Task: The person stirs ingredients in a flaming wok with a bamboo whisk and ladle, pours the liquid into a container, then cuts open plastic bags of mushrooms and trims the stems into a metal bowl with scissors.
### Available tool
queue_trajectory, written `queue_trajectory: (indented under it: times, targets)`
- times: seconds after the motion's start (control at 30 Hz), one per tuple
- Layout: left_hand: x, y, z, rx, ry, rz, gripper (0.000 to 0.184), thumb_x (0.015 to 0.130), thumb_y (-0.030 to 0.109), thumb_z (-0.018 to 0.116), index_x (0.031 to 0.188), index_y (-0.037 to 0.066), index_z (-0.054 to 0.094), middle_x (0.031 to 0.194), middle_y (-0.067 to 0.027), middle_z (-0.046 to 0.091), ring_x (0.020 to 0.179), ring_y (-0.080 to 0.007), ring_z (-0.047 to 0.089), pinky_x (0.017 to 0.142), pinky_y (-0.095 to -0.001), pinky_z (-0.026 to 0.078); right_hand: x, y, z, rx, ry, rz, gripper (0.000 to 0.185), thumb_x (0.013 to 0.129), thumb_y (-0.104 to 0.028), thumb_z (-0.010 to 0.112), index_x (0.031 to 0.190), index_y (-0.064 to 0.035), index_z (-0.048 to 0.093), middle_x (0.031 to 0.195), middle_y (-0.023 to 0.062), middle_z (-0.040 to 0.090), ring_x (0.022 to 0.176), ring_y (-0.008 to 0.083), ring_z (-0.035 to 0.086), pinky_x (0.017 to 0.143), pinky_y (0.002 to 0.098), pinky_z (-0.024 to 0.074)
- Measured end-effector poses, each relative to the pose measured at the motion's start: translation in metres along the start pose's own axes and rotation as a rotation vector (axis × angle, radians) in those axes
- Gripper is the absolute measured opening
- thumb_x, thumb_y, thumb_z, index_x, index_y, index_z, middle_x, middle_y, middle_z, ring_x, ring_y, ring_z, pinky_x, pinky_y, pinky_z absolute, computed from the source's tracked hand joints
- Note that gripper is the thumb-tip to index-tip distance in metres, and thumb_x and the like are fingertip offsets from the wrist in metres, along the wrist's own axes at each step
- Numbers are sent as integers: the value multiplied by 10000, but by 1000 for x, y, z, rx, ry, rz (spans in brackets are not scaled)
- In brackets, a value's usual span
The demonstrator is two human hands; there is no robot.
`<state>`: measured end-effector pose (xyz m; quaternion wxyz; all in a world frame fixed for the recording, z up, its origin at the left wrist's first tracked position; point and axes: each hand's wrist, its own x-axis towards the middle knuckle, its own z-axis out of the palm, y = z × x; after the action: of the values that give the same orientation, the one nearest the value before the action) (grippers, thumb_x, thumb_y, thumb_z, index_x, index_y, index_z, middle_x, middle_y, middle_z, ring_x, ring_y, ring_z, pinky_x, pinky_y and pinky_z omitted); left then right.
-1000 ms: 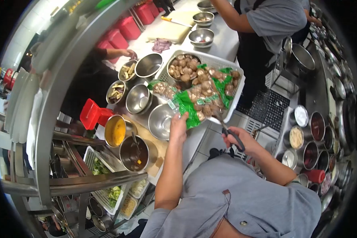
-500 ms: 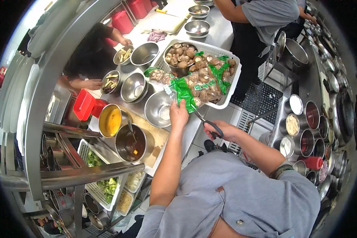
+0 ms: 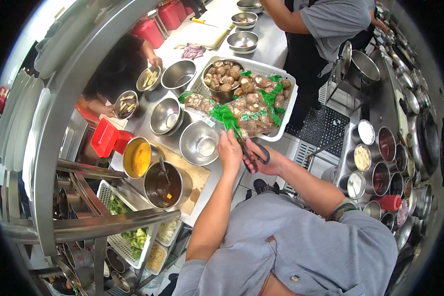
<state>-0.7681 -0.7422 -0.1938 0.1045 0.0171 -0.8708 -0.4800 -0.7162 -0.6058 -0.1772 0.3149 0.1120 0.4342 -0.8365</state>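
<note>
My left hand (image 3: 229,150) grips the gathered end of a green and clear plastic bag (image 3: 248,111) of mushrooms. Close beside it on the right, my right hand (image 3: 262,160) holds black-handled scissors (image 3: 254,157), their blades up against the green plastic by my left fingers. The bag lies over the near edge of a white basket (image 3: 289,106). In that basket are also a metal bowl of loose mushrooms (image 3: 224,76) and more bagged mushrooms (image 3: 199,102). An open metal bowl (image 3: 198,143) stands just left of my left hand.
Metal pots of yellow liquid (image 3: 139,157) and dark sauce (image 3: 163,185) stand at the left, near a red container (image 3: 104,138). A co-worker's hands touch bowls of cut vegetables (image 3: 148,79) at the back left. Another person in grey (image 3: 330,24) stands behind the basket. Sauce tubs (image 3: 381,177) line the right.
My right hand with the scissors has moved left and up to my left hand and the bag's end. The co-worker's hands at the left have moved onto the two vegetable bowls.
</note>
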Motion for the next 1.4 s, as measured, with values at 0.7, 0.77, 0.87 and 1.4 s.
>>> queue_trajectory:
  times: [0.7,0.77,0.87,1.4]
  targets:
    - [38,-12,-27,98,93,80,411,1046,279,452,809,-35,574,775,-295,617,768,-513,583,696,-576,411,-1,-4,1,-162,-65,113,667,874,-712,614,911,-46,588,778,21,554,657,117,547,555,277,469]
    - [33,-11,-26,117,101,102,406,1043,278,463,804,-32,571,772,-295,614,765,-516,579,686,-576,411,1,-2,3,-148,-46,69,669,860,-711,633,899,-45,586,758,16,546,626,118,535,525,270,451]
    - [27,-14,-25,154,99,156,392,1038,269,476,801,-29,570,768,-295,609,760,-518,575,668,-573,410,5,6,8,-73,-74,65,662,844,-706,659,878,-49,586,728,8,537,585,120,522,501,264,431]
    - [41,25,-58,-48,-211,-17,375,998,316,590,918,-45,649,691,-155,611,655,-217,541,666,-415,452,15,-24,3,-74,-216,65,623,906,-693,582,916,-70,581,850,28,556,727,157,539,661,319,466]
